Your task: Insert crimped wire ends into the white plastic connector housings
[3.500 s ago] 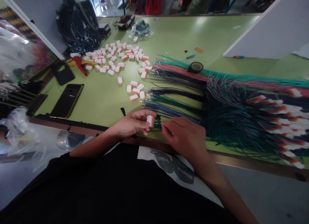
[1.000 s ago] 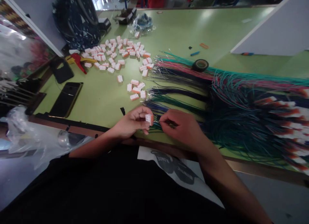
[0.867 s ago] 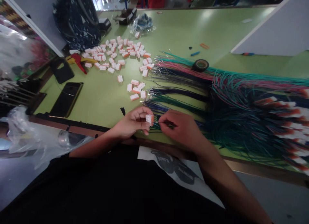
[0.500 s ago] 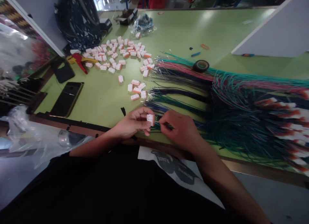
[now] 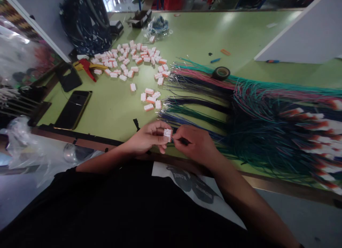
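Note:
My left hand (image 5: 149, 137) pinches a small white and orange connector (image 5: 167, 134) between thumb and fingers, near the table's front edge. Right beside it, my right hand (image 5: 193, 141) is closed in a pinch at the connector's orange side; what its fingertips hold is too small to make out, perhaps a thin wire end. Behind the hands, bundles of blue, green, black and pink wires (image 5: 203, 103) lie with metal tips pointing left. Several loose connectors (image 5: 150, 99) rest just beyond my left hand.
A larger pile of connectors (image 5: 125, 57) spreads at the back left, near red and yellow pliers (image 5: 87, 68). A phone (image 5: 73, 109) lies at the left. Black tape (image 5: 221, 73) sits on the wires; finished-looking connector ends (image 5: 320, 141) heap at the right.
My right hand has moved slightly left, up to the connector, closing the small gap. The connector has tilted a little in my left hand.

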Demonstrator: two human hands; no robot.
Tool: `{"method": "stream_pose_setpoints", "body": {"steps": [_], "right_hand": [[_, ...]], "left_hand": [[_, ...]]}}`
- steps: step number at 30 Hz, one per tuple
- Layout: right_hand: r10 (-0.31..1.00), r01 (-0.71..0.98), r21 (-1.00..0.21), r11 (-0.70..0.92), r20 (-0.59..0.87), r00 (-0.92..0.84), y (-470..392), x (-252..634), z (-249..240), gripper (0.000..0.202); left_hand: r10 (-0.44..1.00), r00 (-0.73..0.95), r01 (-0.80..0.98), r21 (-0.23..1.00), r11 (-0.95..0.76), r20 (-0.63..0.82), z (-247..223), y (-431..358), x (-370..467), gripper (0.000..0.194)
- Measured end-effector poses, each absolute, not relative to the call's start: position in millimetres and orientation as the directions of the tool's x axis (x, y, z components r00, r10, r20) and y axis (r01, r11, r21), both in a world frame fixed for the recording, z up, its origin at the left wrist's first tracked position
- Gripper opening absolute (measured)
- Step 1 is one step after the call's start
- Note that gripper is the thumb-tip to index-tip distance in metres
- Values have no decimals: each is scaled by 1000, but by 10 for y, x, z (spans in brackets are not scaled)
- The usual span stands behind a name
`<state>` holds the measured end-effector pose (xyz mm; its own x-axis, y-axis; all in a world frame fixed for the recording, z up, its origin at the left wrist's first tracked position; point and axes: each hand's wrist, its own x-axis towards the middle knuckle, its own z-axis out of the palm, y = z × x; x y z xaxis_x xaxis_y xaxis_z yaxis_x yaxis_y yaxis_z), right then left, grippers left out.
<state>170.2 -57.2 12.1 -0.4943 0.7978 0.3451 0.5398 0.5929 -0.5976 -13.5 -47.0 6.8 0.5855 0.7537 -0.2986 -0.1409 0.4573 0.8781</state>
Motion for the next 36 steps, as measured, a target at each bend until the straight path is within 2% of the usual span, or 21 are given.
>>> {"method": "stream_pose_setpoints", "body": {"steps": [5,16,22,23,25,28,30,32,34,36], "right_hand": [[840,506,-698,507,266,-474,-563,1750,222,10],[820,551,-633,544,259,-511,-579,1712,125,16],[811,525,-704,479,126,-571,-523,1857,306,17],[814,552,-685,476,105,-572,-483,1918,355,17],[868,688,-567,453,105,-486,-358,2056,427,19],[962,929,-272,252,171,-211,-82,2218,415,22],[985,989,-86,117,139,-104,101,2250,336,21],[995,997,49,64,75,-67,230,2232,243,22],[997,994,95,53,47,-58,288,2205,173,25],[997,997,64,40,69,-44,295,2206,142,25]], "left_hand": [[756,588,-132,887,442,-289,56,-466,-131,26],[744,593,-79,897,436,-309,33,-486,-135,28],[752,605,-120,904,410,-261,46,-479,-109,27],[756,607,-135,905,403,-246,49,-478,-103,27],[765,605,-157,908,389,-223,48,-478,-98,27],[766,608,-162,911,378,-210,39,-480,-103,27],[767,605,-157,912,378,-214,31,-481,-111,28],[776,587,-152,910,386,-231,27,-480,-117,28],[783,569,-150,905,399,-251,24,-477,-122,29],[785,560,-150,899,411,-265,22,-473,-123,30]]}}
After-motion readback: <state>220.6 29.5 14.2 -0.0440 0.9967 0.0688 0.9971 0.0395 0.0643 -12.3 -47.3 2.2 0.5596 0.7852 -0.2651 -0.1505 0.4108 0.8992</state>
